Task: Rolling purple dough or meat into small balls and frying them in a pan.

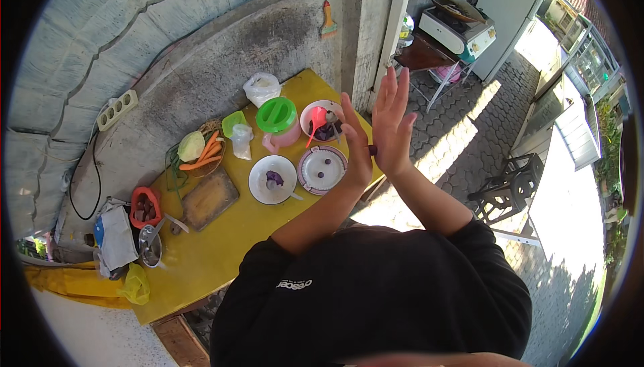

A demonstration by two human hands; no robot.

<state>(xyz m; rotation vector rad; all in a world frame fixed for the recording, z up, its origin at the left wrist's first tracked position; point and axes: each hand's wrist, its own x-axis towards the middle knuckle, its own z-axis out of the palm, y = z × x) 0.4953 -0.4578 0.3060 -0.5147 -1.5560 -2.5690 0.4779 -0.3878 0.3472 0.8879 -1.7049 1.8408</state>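
A small dark purple ball [373, 150] sits between the heels of my left hand [358, 140] and my right hand [394, 125], both palms facing each other with the fingers extended. Below and left of them, a plate with a patterned rim [303, 184] bears two more purple balls [321, 175]. Beside it, a white enamel bowl [259, 193] contains purple dough-like mash [274, 177] and a spoon. Behind the plate, a bowl [307, 110] holds dark purple pieces, a red plastic spoon [316, 121] and metal utensils.
The yellow table [216, 246] also bears a lidded pitcher [277, 120], a basket of carrots and cabbage [205, 169], a wooden cutting board [210, 198], a red bag [146, 206] and a metal pot [151, 254]. A gas stove [455, 35] with a wok stands at the back right.
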